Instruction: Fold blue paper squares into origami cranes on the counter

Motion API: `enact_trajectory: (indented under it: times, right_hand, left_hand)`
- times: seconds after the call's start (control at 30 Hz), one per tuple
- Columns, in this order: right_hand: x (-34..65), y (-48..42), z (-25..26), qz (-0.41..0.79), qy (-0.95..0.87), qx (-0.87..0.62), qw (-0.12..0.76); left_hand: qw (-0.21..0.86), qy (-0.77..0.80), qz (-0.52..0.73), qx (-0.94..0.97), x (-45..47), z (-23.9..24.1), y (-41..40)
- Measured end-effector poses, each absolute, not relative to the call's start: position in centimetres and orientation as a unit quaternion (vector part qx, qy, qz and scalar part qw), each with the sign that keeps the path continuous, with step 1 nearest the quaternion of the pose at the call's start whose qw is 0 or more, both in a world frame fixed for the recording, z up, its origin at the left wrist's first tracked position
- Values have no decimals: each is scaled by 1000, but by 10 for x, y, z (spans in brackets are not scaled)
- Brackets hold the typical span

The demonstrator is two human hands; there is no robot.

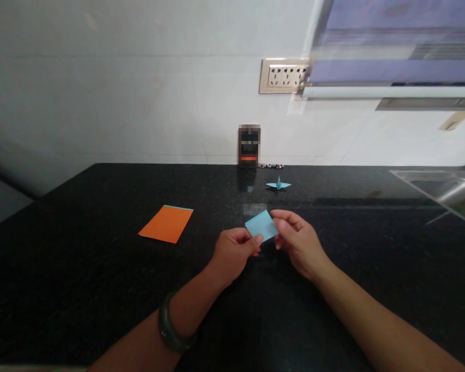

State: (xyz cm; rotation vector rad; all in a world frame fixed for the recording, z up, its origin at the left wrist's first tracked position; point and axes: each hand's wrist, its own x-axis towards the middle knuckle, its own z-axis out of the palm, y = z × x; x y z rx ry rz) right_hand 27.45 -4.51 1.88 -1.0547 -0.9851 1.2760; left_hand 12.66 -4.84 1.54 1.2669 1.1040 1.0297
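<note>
the left hand pinches a light-blue paper square by its near corner; the right hand pinches its right.

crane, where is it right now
In the head view, the crane sits on the black counter, right of centre, beyond the blue square and just in front of the strand by the wall.

Light-blue paper square, orange sheet, speckled black counter
</note>
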Motion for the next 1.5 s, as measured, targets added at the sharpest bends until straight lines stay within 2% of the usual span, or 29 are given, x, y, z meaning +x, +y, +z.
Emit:
enact_trajectory:
  times: [0.07,0.13,0.3,0.43,0.7,0.8,1.0,1.27,1.5]
  right_hand:
    - [270,-49,17,571,-454,-444,521]
    - [266,-52,15,579,-455,-448,507]
    - [266,-49,14,586,-383,-462,545]
    - [269,-45,14,564,-365,-478,565]
    - [273,-49,15,519,-542,-501,431]
    - [275,-48,17,492,-594,-511,380]
    - [271,-49,14,425,-556,-492,518]
    - [268,-51,11,335,-596,-539,493]
    - [271,-52,12,277,-651,-494,506]
  left_hand:
    - [565,452,414,552,127,14,-49]
    - [574,443,396,563,128,14,-51]
    - [585,449,378,560,130,18,-53]
    - [605,475,410,490,130,18,-51]
    - [608,462,465,449,125,18,-46]
    - [618,464,449,449,121,19,-44]
    - [645,457,461,402,120,18,-43]
    - [642,453,455,419,121,19,-44]
    - [646,457,442,422,121,22,-44]
